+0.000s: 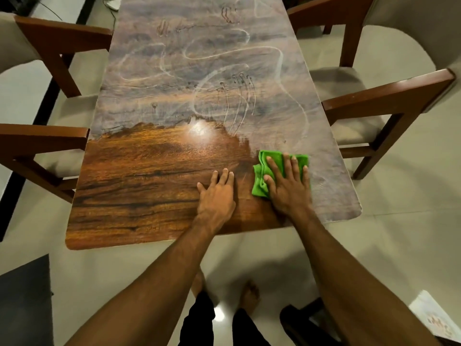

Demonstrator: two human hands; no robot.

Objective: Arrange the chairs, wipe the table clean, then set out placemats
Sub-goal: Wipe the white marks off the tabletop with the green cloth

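Green cloth (279, 171) lies bunched under the right hand (289, 186), which is spread flat with its fingers apart and pressing down rather than gripping; nothing is pinched or closed in it. The cloth sits toward the near right corner of the tabletop (139, 196), right on the line where polished brown wood meets a grey, dusty film. That placement suggests the wipe is being worked across from the cleaned near-left part toward the right edge.

Just beside it, not touching the cloth, the left hand (217, 196) rests palm-down and empty on the already glossy wood, probably as a brace while the person leans over the near edge.

Most of the tabletop beyond the hands is still filmed over, marked with looping swirls and finger streaks, so the wiping looks barely a third done. Four chairs (389, 101) with wooden arms and pale cushions stand along the left and right edges, pulled close in, so the arranging seems settled.

No placemats are on the tabletop. A pale printed sheet (434, 318) on the floor at the lower right is cut off by the frame and cannot be identified. The far edge of the tabletop is also out of view, and a small white object (113, 3) near it is too cropped to name.
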